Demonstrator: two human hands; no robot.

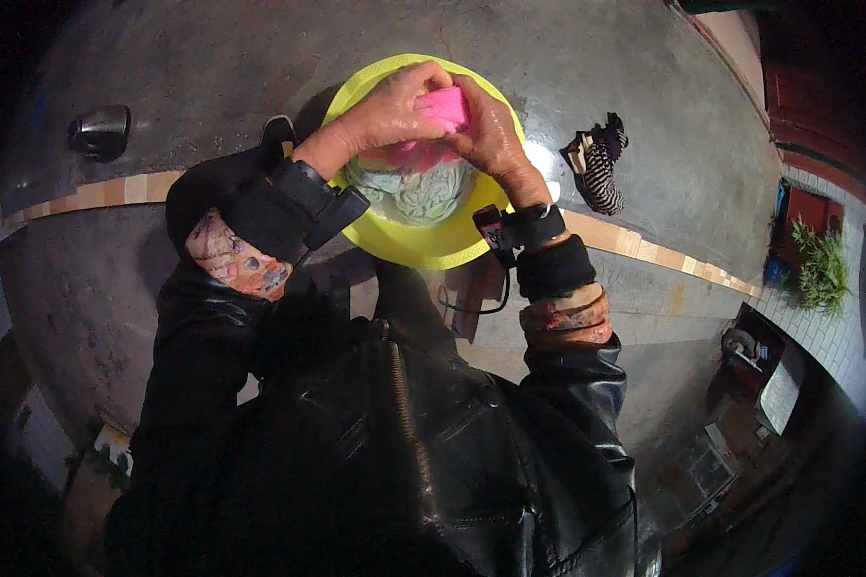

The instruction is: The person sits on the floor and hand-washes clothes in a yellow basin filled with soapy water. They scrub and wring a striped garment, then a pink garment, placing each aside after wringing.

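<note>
Both hands are together over the far half of a yellow basin [404,249]. My left hand [397,108] and my right hand [487,130] look wet and grip a bunched pink cloth [444,108] between them. More pink fabric [418,155] hangs or lies just below the hands; whether it is one piece with the held cloth, I cannot tell. Pale green wet cloth [426,195] lies crumpled in the basin beneath. Each wrist wears a black strap with a small device.
A black-and-white striped cloth bundle [601,169] lies on the concrete floor right of the basin. A dark metallic pot-like container [101,133] stands far left. A strip of tan tiles [635,245] crosses the floor. Green leafy plants [821,267] are at the far right.
</note>
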